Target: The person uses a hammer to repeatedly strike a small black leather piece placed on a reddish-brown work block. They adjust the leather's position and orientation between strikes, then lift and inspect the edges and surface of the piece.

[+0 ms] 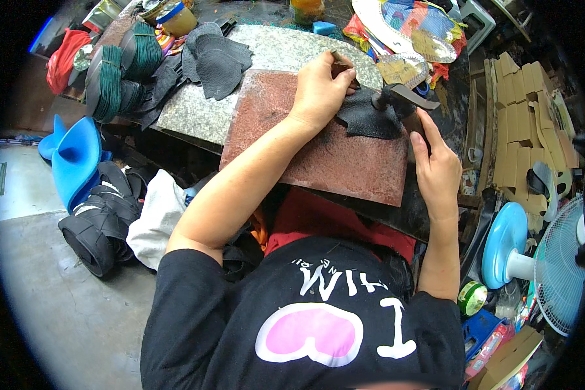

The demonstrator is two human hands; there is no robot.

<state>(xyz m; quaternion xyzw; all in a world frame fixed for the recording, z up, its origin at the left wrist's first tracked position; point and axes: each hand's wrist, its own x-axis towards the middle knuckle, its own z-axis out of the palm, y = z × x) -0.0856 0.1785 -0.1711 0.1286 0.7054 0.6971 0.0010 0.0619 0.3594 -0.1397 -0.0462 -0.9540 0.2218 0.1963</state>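
Note:
A black leather piece lies on the reddish-brown slab, its surface grained. My left hand is closed at the leather's far left edge, thumb and fingers pinching it; a dark strip between the fingers is partly hidden. My right hand grips the handle of a hammer. The hammer's dark head rests on or just over the right part of the leather, its thin curved end pointing right. I cannot tell whether the head touches the leather.
Black leather cutouts lie on the speckled stone slab, beside green cord bundles. Oval templates sit at the far right. Stacked cardboard, a light-blue stool and a fan stand right of the table.

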